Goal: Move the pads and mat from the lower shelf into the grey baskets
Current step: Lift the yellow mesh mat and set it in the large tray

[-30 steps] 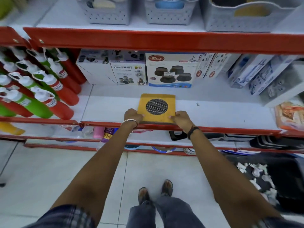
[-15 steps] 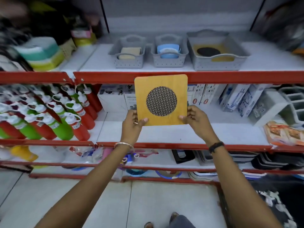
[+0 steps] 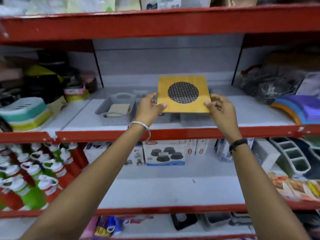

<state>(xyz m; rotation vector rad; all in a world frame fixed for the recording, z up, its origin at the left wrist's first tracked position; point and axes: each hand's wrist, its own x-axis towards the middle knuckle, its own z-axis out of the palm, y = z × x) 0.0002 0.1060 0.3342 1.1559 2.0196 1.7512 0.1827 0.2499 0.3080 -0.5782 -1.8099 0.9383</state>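
Observation:
A square yellow mat (image 3: 183, 105) with a round black mesh centre is held up by both hands over the upper shelf. My left hand (image 3: 148, 108) grips its left edge and my right hand (image 3: 218, 108) grips its right edge. The mat hovers above the right grey basket (image 3: 192, 118), whose front wall shows just below it. The middle basket is almost wholly hidden behind my left hand and the mat. The left grey basket (image 3: 115, 110) holds a beige pad (image 3: 119, 108). The lower shelf (image 3: 169, 189) beneath my arms is bare in the middle.
Red shelf rails (image 3: 173, 134) run across the front edges. Boxes of stands (image 3: 164, 153) line the back of the lower shelf, with red and green bottles (image 3: 34, 179) at left. Stacked containers (image 3: 24, 113) and coloured plastic ware (image 3: 297, 108) flank the baskets.
Both hands lifted the yellow mat off the lower shelf and carried it up and away over the baskets on the upper shelf. The view tilted upward.

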